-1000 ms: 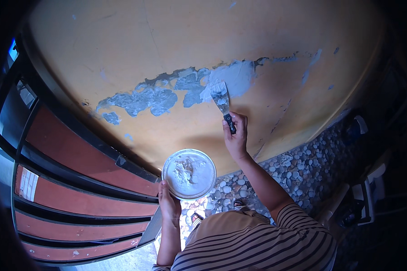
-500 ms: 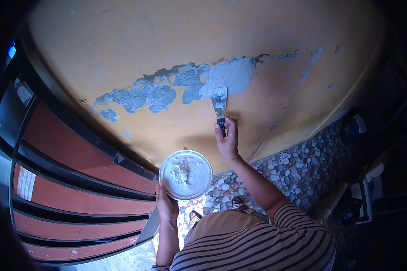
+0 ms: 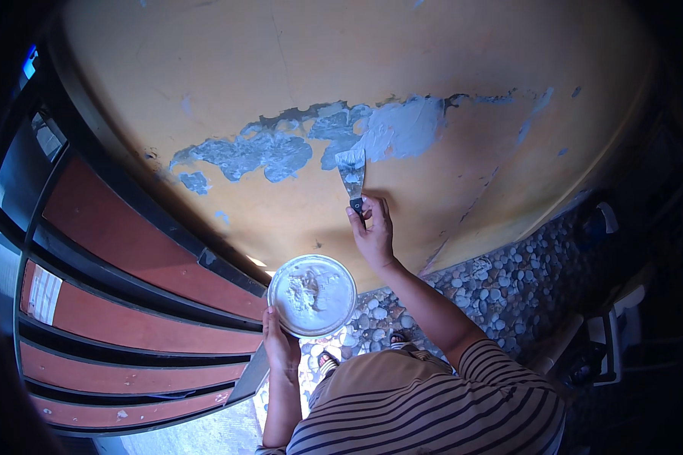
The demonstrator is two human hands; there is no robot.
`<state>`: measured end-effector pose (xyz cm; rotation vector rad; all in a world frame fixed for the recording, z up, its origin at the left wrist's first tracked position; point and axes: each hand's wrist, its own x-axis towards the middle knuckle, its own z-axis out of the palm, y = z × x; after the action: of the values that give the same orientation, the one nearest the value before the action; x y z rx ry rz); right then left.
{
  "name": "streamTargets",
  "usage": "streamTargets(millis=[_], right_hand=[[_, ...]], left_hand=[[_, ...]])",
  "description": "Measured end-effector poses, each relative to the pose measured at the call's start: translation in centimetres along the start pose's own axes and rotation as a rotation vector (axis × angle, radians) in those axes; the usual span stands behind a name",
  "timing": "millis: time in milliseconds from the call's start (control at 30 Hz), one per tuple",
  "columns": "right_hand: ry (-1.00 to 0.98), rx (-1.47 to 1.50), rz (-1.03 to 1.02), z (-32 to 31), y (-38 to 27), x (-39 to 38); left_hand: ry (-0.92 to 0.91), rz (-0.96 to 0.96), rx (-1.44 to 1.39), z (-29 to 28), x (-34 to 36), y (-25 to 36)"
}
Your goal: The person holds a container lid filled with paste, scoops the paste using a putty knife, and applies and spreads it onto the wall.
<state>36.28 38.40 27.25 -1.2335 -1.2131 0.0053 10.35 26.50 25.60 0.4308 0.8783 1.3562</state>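
My right hand grips the dark handle of a putty knife, whose metal blade lies flat against the yellow wall. The blade touches the lower edge of a long grey-blue patch of filler and bare plaster that runs across the wall. My left hand holds a round white plate from below, level with my chest. A lump of white putty lies on the plate.
A metal gate with dark frames and red-brown panels stands at the left, close to the plate. The floor at the wall's foot is set with small pebbles. Dark objects and a white frame sit at the right.
My right hand has drawn the putty knife down and to the left across the patch. The plate has stayed in my left hand, almost still.
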Motion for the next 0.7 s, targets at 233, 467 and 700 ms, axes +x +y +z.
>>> streamTargets(millis=[233,467,700], right_hand=[[-0.077,0.016,0.031,1.4,0.5,-3.1],[-0.016,0.011,-0.026,2.6,-1.9,0.1],[-0.080,0.003,0.028,2.7,-2.0,-3.7]], left_hand=[[-0.008,-0.010,-0.010,-1.4,0.4,0.7],[-0.018,-0.006,-0.027,-1.2,0.2,1.3],[-0.014,0.001,-0.017,-1.9,-0.5,2.4]])
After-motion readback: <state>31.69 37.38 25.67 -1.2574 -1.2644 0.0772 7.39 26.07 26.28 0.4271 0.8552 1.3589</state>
